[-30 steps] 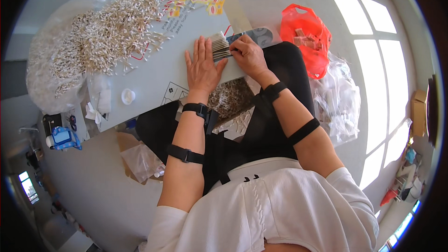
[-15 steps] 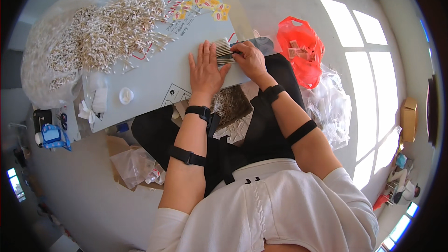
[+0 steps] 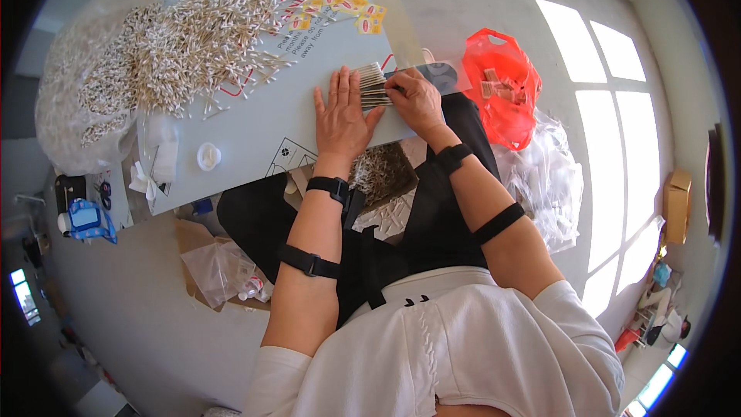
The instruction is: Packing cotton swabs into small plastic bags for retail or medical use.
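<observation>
A flat row of cotton swabs (image 3: 372,77) lies side by side near the table's front right edge. My left hand (image 3: 343,123) rests flat against the left side of this row, fingers stretched out and thumb pointing toward the swabs. On the other side my right hand (image 3: 417,102) is closed in a pinch at the right ends of the swabs. Its fingertips partly hide what they grip. Farther left on the table is a large heap of loose cotton swabs (image 3: 197,46), spilling from a clear plastic bag (image 3: 62,120).
Several small yellow-and-white packets (image 3: 351,5) lie at the table's far side. A round white container (image 3: 208,157) stands near the front edge. Below the table is a box of swabs (image 3: 386,174). A red plastic bag (image 3: 532,85) with small packs sits to the right, beside clear bags (image 3: 552,185).
The dark gap within the row of swabs has narrowed, and the row looks fuller. My right fingertips have shifted slightly along its right side. My left hand keeps its place.
</observation>
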The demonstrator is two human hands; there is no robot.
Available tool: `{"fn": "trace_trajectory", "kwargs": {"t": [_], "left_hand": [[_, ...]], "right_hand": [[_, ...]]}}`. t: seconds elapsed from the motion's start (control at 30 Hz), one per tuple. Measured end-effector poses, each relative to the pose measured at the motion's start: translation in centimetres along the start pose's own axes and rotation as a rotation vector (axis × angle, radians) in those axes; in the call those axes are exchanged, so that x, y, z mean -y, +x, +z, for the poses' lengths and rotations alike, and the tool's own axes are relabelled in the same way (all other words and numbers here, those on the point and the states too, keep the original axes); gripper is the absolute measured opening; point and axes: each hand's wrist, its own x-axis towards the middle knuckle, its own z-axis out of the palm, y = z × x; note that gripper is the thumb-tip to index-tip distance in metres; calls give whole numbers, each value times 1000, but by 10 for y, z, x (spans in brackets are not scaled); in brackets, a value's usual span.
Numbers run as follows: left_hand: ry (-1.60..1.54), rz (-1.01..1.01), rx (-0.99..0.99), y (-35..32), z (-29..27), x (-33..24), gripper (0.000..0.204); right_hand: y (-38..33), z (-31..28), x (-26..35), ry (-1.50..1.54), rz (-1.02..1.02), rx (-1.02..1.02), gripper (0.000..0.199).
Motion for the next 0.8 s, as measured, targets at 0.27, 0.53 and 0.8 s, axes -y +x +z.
{"fn": "trace_trajectory", "kwargs": {"t": [0.27,0.53,0.8], "left_hand": [[9,2,4,-1,-1,0,75],[9,-18,30,0,-2,-1,74],[-8,-15,22,-1,-4,0,74]], "right_hand": [[6,-2,-2,119,48,39,11],[20,-1,1,21,-3,67,12],[18,-1,0,3,-31,114,9]]}}
